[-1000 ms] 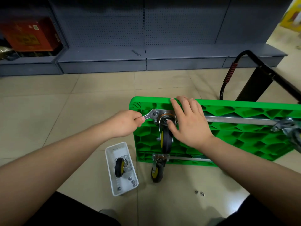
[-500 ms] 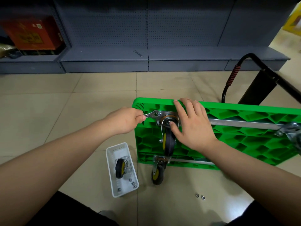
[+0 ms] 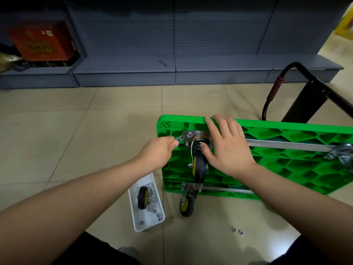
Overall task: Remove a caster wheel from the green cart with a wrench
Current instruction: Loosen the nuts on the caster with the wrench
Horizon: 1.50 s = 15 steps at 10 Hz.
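A wrench works at a caster wheel on the upturned green cart

At far left a red box sits blurred on a grey shelf; nearer, a white tray on the floor holds a loose caster and a few nuts. The left hand curls its fingers round the wrench, whose handle is hidden in the fist; its head meets a nut at the corner of the mounting plate. The caster wheel stands up from the green cart, which lies underside-up at centre right. The right hand lies over the plate with fingers straight, fingertips on the cart's far rim, covering the right-hand bolts. Two nuts lie on the floor nearby; the cart runs out of frame at right
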Motion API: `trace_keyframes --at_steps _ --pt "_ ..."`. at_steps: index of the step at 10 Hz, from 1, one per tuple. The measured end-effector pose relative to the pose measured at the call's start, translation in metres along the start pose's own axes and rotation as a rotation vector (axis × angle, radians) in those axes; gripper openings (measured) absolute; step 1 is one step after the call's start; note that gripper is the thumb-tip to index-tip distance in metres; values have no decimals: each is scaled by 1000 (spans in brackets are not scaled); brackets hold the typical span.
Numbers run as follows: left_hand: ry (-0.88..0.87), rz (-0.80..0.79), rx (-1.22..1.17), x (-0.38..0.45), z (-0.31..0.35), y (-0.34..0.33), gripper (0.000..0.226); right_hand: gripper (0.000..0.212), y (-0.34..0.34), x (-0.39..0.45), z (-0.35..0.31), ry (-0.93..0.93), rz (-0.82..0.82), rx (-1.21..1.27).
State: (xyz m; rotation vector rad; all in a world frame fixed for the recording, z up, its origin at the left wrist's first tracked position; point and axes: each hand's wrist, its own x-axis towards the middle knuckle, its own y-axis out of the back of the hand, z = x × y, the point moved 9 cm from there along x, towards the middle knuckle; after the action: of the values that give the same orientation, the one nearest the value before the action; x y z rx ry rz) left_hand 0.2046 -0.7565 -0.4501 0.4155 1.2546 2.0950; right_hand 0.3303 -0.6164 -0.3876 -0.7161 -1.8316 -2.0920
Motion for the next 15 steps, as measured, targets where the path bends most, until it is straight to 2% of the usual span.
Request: trace_keyframes --at_steps 1,2,3,4,6,8,9,11,14,15 --pt "147 -33 -421 -12 0 -32 38 67 0 0 0 -3 0 -2" --pt "383 -135 -1008 -30 10 -74 39 67 0 0 0 -3 -1 2" --pt "461 -160 -1158 -38 12 -83 40 66 1 -1 0 4 -3 -1" --pt "451 -88 -1133 -35 5 -69 35 66 1 -2 1 7 -8 -4" --pt "431 111 -1245 -19 11 -44 33 67 0 -1 0 0 -8 3" --pt "462 178 -1294 -5 25 -48 34 67 0 -1 1 6 1 5" --pt "531 218 -1321 -1 23 -51 33 66 1 0 0 3 6 3" --pt "603 265 -1323 0 20 -50 24 66 0 0 -1 8 12 -4" --pt "662 168 -1358 -7 25 -52 25 66 1 0 0 9 13 -21" --pt "611 164 -1330 -6 29 -48 24 66 1 0 0 5 7 -19"
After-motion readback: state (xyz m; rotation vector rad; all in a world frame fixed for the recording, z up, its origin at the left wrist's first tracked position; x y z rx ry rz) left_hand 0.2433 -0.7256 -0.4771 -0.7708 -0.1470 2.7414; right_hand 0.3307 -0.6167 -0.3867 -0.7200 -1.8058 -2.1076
